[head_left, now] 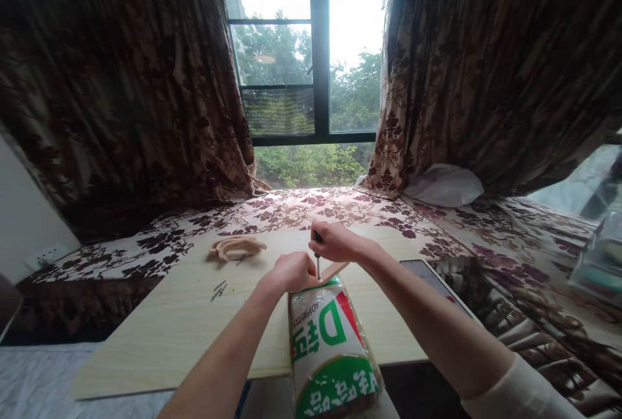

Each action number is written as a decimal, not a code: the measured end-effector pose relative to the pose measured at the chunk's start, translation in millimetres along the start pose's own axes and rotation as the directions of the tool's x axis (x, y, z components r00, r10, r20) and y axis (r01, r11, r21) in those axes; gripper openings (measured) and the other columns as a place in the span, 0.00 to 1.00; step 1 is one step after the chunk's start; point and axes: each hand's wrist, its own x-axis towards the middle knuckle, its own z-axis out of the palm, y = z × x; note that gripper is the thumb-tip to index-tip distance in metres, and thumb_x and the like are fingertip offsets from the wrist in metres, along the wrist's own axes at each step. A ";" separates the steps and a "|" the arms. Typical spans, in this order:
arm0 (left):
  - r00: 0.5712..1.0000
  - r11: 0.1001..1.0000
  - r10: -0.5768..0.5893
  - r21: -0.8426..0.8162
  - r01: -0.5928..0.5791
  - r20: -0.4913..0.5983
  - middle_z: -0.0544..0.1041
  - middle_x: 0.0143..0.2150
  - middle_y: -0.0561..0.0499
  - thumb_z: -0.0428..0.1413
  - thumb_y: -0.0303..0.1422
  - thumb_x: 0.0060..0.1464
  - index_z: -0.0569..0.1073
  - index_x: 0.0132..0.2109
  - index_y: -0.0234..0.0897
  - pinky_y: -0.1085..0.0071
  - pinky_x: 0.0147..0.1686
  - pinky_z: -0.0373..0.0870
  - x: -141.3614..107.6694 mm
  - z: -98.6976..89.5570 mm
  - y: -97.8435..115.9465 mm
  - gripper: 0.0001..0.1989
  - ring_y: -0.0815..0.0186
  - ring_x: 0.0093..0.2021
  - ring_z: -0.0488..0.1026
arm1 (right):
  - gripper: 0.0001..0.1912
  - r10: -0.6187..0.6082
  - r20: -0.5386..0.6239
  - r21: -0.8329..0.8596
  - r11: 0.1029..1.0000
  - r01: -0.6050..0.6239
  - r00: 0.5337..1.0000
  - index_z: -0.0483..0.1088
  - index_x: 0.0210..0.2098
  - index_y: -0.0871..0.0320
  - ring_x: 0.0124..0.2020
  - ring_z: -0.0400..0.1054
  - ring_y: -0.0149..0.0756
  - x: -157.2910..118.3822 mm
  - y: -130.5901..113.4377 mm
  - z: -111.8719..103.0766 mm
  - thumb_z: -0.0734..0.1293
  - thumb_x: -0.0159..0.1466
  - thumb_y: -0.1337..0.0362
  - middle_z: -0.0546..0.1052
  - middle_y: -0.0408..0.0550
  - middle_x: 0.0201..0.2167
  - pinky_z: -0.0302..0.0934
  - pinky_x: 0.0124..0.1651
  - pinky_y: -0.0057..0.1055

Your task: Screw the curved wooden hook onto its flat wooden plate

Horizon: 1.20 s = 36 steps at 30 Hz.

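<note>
Across the near edge of the pale tabletop (189, 322) lies a green-and-white printed package (330, 335), its lettering upside down. At its far end is a pale wooden piece (335, 270), which the left hand (295, 270) grips with its fingers curled in (their tips are mostly hidden). The right hand (335, 242) is wrapped firmly round the dark handle of a screwdriver (318, 265), its shaft near upright, the tip down at the wood. To the right, partly behind the forearm, lies a tablet-like device (432, 282); to the left, a few dark screws (218, 290). Farther off sit curved wooden parts (237, 248), then floral cloth (311, 205) and a window (321, 50).
</note>
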 end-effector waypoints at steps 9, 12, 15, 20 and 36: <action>1.000 0.995 -0.009 -0.104 0.009 0.003 0.70 0.50 0.49 0.52 0.42 0.57 0.69 0.48 0.37 0.60 0.44 0.69 5.5 8.0 -2.7 0.16 0.62 0.46 0.69 | 0.04 0.043 0.000 -0.002 0.999 -0.043 0.999 0.66 0.34 0.60 0.28 0.63 0.29 -8.1 6.4 2.5 0.63 0.62 0.65 0.71 0.44 0.29 0.56 0.29 0.26; 1.000 0.986 -0.015 -0.165 0.017 0.017 0.69 0.50 0.49 0.52 0.42 0.57 0.68 0.49 0.37 0.60 0.44 0.69 7.7 9.0 -3.5 0.17 0.61 0.46 0.69 | 0.10 0.050 0.016 -0.009 0.999 -0.050 0.999 0.67 0.39 0.61 0.29 0.66 0.30 -9.7 4.7 3.8 0.62 0.64 0.59 0.71 0.43 0.32 0.62 0.32 0.31; 0.999 0.979 -0.006 -0.204 0.016 0.049 0.69 0.50 0.49 0.53 0.42 0.56 0.68 0.49 0.36 0.60 0.43 0.70 9.6 7.0 -6.1 0.18 0.61 0.46 0.69 | 0.12 0.043 0.037 -0.025 0.999 -0.042 0.998 0.68 0.41 0.61 0.31 0.67 0.30 -6.8 2.2 3.7 0.62 0.65 0.58 0.72 0.45 0.35 0.64 0.34 0.32; 0.995 0.978 -0.003 -0.208 0.024 0.099 0.69 0.50 0.48 0.53 0.41 0.56 0.67 0.50 0.36 0.60 0.43 0.70 17.5 4.1 -11.3 0.18 0.62 0.45 0.70 | 0.07 0.009 0.034 -0.040 0.999 -0.007 0.999 0.68 0.35 0.61 0.28 0.64 0.29 3.2 1.7 2.4 0.64 0.62 0.63 0.72 0.44 0.30 0.58 0.29 0.27; 1.000 0.996 0.008 -0.094 -0.005 0.030 0.71 0.47 0.49 0.52 0.42 0.57 0.69 0.47 0.36 0.61 0.42 0.70 11.6 3.5 -1.0 0.16 0.63 0.44 0.70 | 0.04 -0.040 0.054 -0.041 0.998 0.042 0.998 0.68 0.30 0.59 0.26 0.61 0.28 9.5 11.9 -5.9 0.64 0.56 0.64 0.73 0.45 0.28 0.49 0.25 0.23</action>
